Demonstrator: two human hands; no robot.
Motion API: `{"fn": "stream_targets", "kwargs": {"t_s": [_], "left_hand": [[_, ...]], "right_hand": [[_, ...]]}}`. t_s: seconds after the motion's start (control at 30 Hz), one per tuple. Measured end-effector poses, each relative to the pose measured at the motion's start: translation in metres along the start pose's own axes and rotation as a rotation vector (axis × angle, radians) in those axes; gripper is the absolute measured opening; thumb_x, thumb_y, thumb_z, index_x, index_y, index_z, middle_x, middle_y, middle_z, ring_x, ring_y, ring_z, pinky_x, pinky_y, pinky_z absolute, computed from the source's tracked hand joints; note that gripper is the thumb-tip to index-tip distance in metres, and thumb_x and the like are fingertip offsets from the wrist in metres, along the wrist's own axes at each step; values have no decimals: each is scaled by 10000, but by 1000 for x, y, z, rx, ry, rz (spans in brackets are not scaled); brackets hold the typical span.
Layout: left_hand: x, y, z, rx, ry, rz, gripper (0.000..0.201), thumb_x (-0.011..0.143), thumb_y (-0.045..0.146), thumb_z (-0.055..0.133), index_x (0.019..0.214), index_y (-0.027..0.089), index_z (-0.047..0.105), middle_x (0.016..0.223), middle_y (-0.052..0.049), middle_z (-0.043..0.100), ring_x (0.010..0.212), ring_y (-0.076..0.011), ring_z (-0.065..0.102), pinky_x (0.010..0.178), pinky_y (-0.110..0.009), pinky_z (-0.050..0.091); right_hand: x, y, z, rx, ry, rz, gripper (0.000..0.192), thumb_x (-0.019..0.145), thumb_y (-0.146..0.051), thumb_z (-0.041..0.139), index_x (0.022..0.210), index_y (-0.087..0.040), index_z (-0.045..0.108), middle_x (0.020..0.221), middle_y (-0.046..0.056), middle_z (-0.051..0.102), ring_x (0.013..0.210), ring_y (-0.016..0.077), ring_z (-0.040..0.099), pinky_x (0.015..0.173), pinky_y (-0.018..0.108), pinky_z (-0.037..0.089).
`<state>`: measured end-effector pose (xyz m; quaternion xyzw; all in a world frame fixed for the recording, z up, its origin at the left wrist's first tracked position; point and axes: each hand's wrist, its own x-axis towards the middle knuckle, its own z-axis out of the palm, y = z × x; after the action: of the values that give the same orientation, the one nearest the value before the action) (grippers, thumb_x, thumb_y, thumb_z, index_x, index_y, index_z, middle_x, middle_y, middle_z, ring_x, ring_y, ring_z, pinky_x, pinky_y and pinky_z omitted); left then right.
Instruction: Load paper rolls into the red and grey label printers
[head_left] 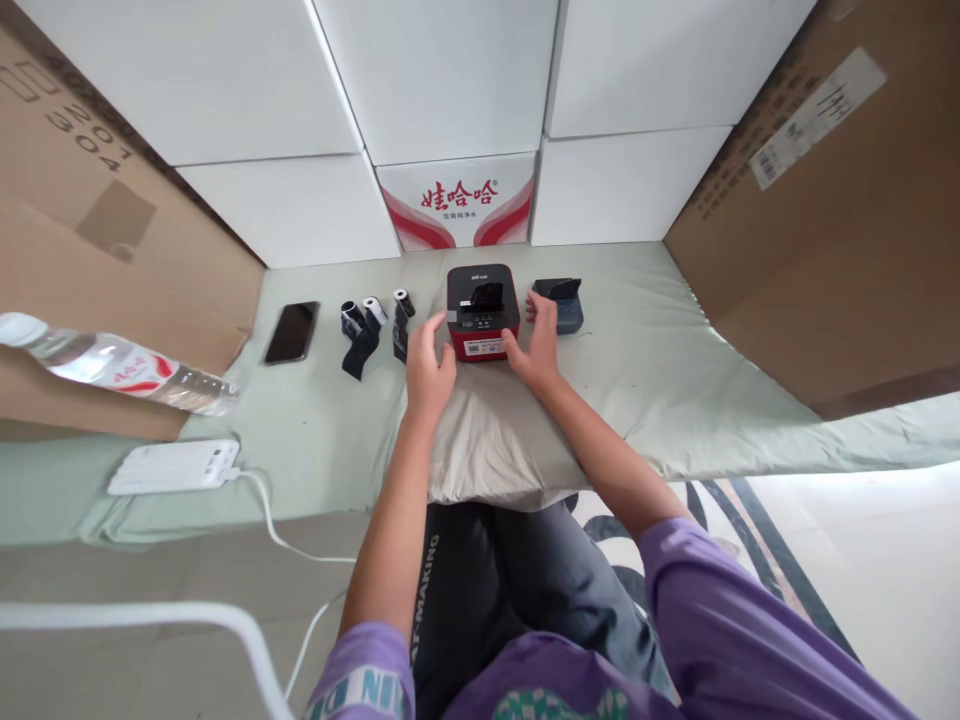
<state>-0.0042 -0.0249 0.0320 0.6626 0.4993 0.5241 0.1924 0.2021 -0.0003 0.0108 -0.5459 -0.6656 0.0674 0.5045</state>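
A small red and black printer [482, 310] stands on a pale green cloth [660, 370], its lid open at the top. My left hand [427, 365] rests against the printer's left side with the fingers spread. My right hand [536, 345] touches its right side, fingers apart. Neither hand is closed around it. Just right of the printer lies a dark blue-grey device [561, 302]. To the left stand paper rolls with black strips [364, 330] and another roll [403, 318].
A black phone [291, 332] lies at the left. A water bottle [120, 368] lies on a cardboard box [82, 250]. A white power bank [174, 466] with a cable sits near the front left. White boxes [450, 100] and a large cardboard box [825, 220] wall the area.
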Motion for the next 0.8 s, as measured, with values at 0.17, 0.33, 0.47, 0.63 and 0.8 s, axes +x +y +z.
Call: {"fn": "stream_targets", "kwargs": {"t_s": [0.17, 0.33, 0.47, 0.63, 0.8], "left_hand": [[27, -22, 19, -113, 82, -110, 380, 901, 235, 576, 1271, 221, 658, 1362, -109, 664, 1278, -235, 621, 1112, -380, 486], [41, -28, 35, -562, 88, -623, 415, 897, 378, 643, 1280, 218, 634, 1331, -98, 688, 1194, -214, 684, 889, -280, 562], [59, -26, 33, -620, 44, -764, 481, 806, 278, 701, 1276, 195, 647, 1218, -78, 721, 1117, -209, 696, 745, -246, 560], [68, -24, 32, -582, 64, -834, 491, 756, 210, 692, 1246, 204, 658, 1101, -58, 721, 993, -194, 702, 689, -250, 543], [64, -21, 43, -529, 146, -752, 411, 795, 203, 654, 1205, 211, 663, 1025, -44, 729, 928, -195, 711, 734, -274, 560]], "right_hand": [[-2, 10, 24, 166, -155, 93, 1119, 769, -666, 729, 1616, -143, 218, 1599, 245, 418, 1524, 379, 391, 1261, 585, 329], [-1, 13, 26, 301, -198, 145, 1254, 711, -694, 801, 1647, -147, 171, 1669, 227, 374, 1553, 352, 398, 1280, 538, 329], [-1, 11, 23, 313, -203, 179, 1252, 700, -652, 832, 1655, -163, 186, 1655, 206, 421, 1531, 342, 441, 1266, 539, 357], [-1, 9, 22, 301, -193, 187, 1250, 688, -660, 844, 1652, -171, 219, 1656, 200, 425, 1527, 348, 446, 1264, 542, 361], [0, 8, 20, 312, -193, 201, 1244, 677, -649, 855, 1638, -140, 250, 1614, 213, 482, 1491, 351, 494, 1241, 538, 398]]}}
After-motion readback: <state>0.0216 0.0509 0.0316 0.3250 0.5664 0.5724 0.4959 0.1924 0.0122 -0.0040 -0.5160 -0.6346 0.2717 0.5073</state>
